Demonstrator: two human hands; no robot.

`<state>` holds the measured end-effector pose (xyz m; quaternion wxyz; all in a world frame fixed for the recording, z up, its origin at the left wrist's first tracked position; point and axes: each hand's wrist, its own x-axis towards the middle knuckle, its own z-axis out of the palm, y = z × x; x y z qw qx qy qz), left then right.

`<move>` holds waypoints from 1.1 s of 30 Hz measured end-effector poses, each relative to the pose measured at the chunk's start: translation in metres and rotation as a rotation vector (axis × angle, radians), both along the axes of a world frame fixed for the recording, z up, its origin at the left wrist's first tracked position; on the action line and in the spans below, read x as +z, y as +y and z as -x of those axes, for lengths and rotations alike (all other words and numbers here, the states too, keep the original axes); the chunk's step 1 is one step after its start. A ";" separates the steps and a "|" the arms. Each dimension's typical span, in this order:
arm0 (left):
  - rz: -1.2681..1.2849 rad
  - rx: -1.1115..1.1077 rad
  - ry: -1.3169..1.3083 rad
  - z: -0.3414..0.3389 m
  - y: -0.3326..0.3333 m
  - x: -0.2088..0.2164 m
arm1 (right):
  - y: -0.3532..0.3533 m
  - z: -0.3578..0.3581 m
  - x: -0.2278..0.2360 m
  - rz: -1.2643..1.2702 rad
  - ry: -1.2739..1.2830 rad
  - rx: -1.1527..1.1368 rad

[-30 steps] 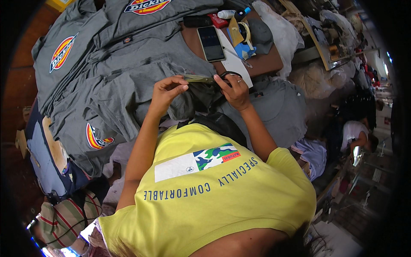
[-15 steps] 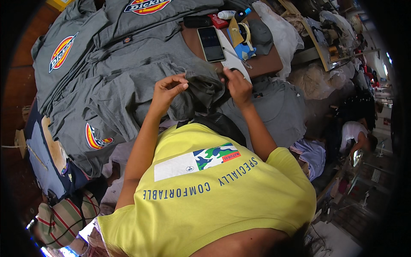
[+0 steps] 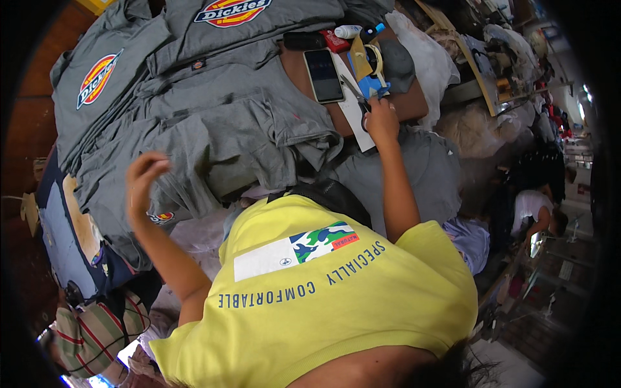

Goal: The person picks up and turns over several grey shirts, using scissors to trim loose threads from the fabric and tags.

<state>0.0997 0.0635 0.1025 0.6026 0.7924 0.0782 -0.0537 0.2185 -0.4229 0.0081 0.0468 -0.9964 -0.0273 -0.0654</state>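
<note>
Head view, hands (image 3: 383,121) well apart, scissors (image 3: 353,86) at board's (image 3: 409,107) edge

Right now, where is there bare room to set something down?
Two patches of the flat brown board look bare: between the black-screened phone, the white paper strip and the rumpled grey shirts; and right of the right hand, below the dark grey cloth. The board's far end is crowded with a black pouch, red packet and white bottle.

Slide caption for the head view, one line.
Right hand on scissors beside a phone; left hand over gray shirts.
</note>
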 end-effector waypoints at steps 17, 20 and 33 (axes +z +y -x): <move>-0.836 0.248 -0.228 0.027 0.051 -0.074 | 0.062 -0.107 -0.020 -1.229 -0.552 -0.074; -0.819 0.438 -0.327 0.059 0.063 -0.084 | 0.052 -0.062 -0.019 -1.161 -0.202 0.160; -0.554 0.459 0.036 0.117 0.049 -0.116 | 0.085 0.041 -0.009 -0.811 0.187 0.495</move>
